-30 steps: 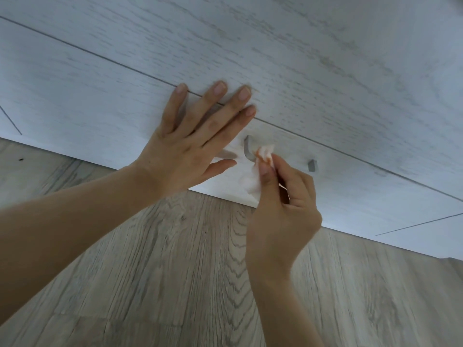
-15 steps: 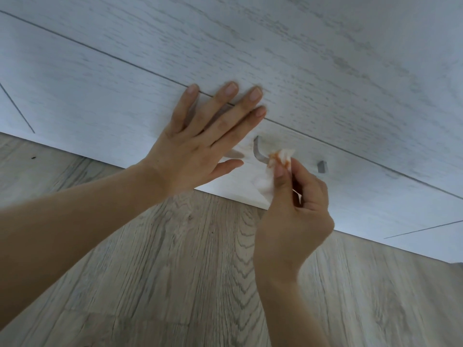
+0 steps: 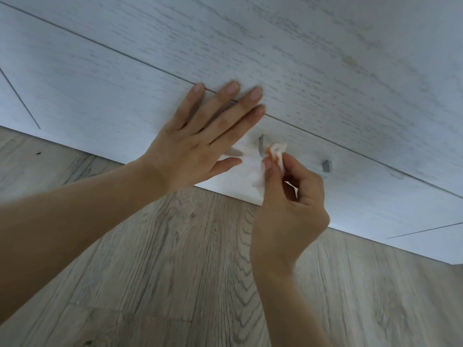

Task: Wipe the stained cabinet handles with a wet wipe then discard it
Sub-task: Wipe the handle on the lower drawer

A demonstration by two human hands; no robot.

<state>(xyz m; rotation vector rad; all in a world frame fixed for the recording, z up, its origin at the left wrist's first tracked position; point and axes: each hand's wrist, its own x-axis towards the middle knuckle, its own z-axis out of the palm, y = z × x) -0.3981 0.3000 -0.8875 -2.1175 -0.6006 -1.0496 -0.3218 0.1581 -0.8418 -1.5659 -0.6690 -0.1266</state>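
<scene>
Wet wipe (image 3: 274, 156): bunched in the right hand (image 3: 288, 216), which is pinching it between the thumb and the curled fingers, low on the white cabinet front (image 3: 325, 71) and just above the wood-grain floor (image 3: 175, 271). Nearest the camera, both bare forearms are reaching up from the bottom and left edges over the floor. The wipe's upper tip is showing orange-red staining and is pressing against the near, left end of the grey handle (image 3: 261, 144); a loose white fold is hanging down beside the thumb. The handle's middle is lying hidden behind the right hand; its far right end is showing as a small grey block beyond the knuckles. The left hand (image 3: 198, 144) is lying flat on the cabinet front, to the left of the handle, fingers straight and spread, holding nothing, fingertips crossing the thin dark seam between two panels. Farther up, the pale grained panels are filling the frame.
</scene>
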